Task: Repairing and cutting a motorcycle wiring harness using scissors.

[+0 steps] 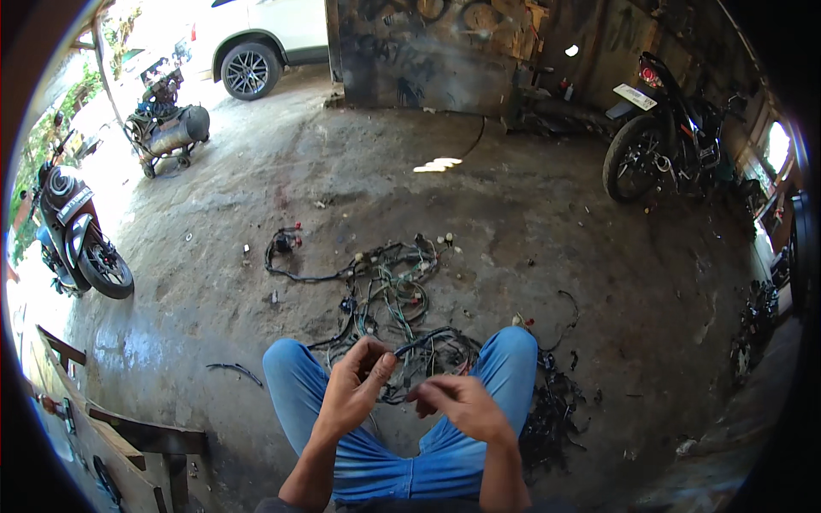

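Black wire bundle pinched between two hands over blue-trousered knees

Black wiring harness (402, 299) sprawls on the concrete floor (530, 222) just far of the person's knees, with green and pale strands mixed in and small connectors at the ends. One strand of it, the held wire (402, 395), runs up between both hands. Left hand (352, 392) is curled, thumb and fingertips closed on the held wire at its near end. Right hand (462, 403) is also closed, fingers pinching the same wire from the right; the two hands sit near each other, not touching. Both hover above the lap, between the blue trousers (376, 462). More dark cable scraps (556, 402) lie just right of the right knee. A short dark strip (233, 369) lies on the floor left of the left knee. Far right, a black motorcycle (663, 128) stands by the wall. Far left, a second motorcycle (77, 239) is parked at the edge, with an air compressor (169, 128) on wheels beyond it and a white car (256, 43) farther still. Wooden boards (128, 436) sit near left
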A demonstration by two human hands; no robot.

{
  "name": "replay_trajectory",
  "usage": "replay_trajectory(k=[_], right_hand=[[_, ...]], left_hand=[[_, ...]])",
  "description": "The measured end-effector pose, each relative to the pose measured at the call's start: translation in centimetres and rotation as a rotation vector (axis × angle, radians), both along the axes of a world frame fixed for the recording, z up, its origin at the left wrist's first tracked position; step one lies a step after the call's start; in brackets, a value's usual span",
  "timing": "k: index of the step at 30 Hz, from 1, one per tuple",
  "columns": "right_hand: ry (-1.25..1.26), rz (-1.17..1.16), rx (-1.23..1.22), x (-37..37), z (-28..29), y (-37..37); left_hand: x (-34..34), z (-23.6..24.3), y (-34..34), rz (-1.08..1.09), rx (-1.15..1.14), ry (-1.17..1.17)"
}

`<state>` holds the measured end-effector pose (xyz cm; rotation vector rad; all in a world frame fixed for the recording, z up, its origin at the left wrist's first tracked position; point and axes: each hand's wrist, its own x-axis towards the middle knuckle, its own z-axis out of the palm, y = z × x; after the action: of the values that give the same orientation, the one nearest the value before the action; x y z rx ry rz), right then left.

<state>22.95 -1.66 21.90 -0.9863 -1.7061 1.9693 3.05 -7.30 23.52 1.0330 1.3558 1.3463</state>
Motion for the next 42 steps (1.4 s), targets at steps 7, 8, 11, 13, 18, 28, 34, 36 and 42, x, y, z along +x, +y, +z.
replay_trajectory(k=[7,8,11,13,18,28,34,36,42], right_hand=[[-0.29,-0.189,1.096,-0.1,3.7,3.0],[-0.291,-0.191,1.1,0.2,2.8,3.6],[-0.09,0.019,0.668,0.4,1.8,4.3],[0.044,-0.077,0.462,0.1,2.3,3.8],[0.018,-0.357,0.882,-1.5,2.7,2.2],[0.023,-0.696,1.11,-2.6,-1.9,-0.7],[-0.085,-0.752,1.373,-2.9,-5.3,-0.6],[-0.091,-0.772,1.36,-3.0,-5.3,-0.6],[-0.057,-0.856,1.006,-2.8,-1.9,-0.1]], left_hand=[[1.6,0.8,-0.6,-0.098,0.2,0.506],[1.6,0.9,-0.5,-0.099,0.204,0.506],[1.4,1.2,-0.6,-0.203,0.237,0.667],[1.7,1.6,-0.7,-0.194,0.322,0.731],[2.4,0.7,-0.6,-0.046,0.178,0.627],[4.0,-3.1,0.6,0.176,0.058,0.173],[3.5,-3.5,0.8,0.197,-0.062,-0.438],[3.9,-4.2,1.0,0.204,-0.072,-0.428],[4.4,-1.7,0.6,0.091,0.171,0.354]])
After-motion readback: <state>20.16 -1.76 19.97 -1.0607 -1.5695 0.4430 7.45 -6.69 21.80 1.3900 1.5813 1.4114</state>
